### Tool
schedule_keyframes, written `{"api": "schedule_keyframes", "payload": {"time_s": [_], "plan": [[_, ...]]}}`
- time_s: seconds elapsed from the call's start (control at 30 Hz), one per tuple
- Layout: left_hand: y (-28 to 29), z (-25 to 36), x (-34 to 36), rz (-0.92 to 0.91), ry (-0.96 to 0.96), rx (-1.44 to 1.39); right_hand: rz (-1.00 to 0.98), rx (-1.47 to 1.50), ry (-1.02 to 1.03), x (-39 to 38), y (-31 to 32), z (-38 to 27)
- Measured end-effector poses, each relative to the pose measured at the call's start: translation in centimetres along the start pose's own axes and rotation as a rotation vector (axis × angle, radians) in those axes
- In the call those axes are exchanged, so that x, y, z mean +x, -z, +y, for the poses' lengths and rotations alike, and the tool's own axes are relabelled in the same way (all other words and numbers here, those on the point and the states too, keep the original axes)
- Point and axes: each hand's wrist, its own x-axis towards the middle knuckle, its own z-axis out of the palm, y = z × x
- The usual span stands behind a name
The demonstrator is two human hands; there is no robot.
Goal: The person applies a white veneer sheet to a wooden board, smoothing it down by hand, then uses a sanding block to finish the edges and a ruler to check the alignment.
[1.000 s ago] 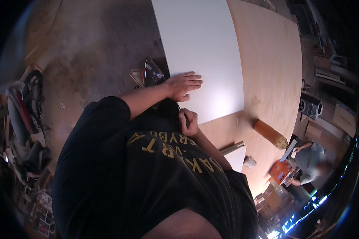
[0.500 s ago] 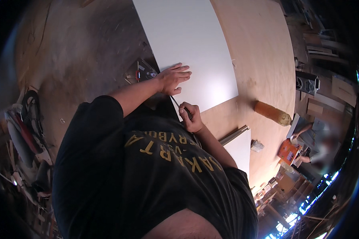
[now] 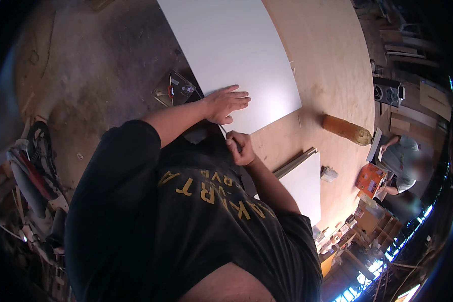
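Note:
A large white panel lies flat on a pale wooden tabletop. My left hand rests on it near its left edge, fingers spread and palm down. Just nearer to me, at the panel's near-left corner, my right hand is closed in a fist around a thin dark-handled tool. Its narrow shaft points toward the panel edge under my left hand; the tool's kind cannot be made out, as the fist and my left hand hide most of it.
An orange-brown bottle lies on the tabletop at right. Smaller white boards are stacked by my right forearm, beside a small clear object. A person with an orange box is beyond. A speaker stands at far right.
My left hand has shifted slightly right and nearer on the panel. The right hand stays closed by the corner, its tool's shaft now less visible. The person at right has moved a little.

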Motion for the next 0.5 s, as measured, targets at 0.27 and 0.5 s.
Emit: {"api": "schedule_keyframes", "payload": {"time_s": [0.27,0.5], "plan": [[0.4,0.8,0.0,0.001,0.053,-0.051,-0.001,0.013,-0.031,-0.2,-0.2,-1.7],[0.0,0.8,0.1,0.058,0.032,0.005,-0.02,-0.005,-0.018,-0.5,-0.3,0.3]]}}
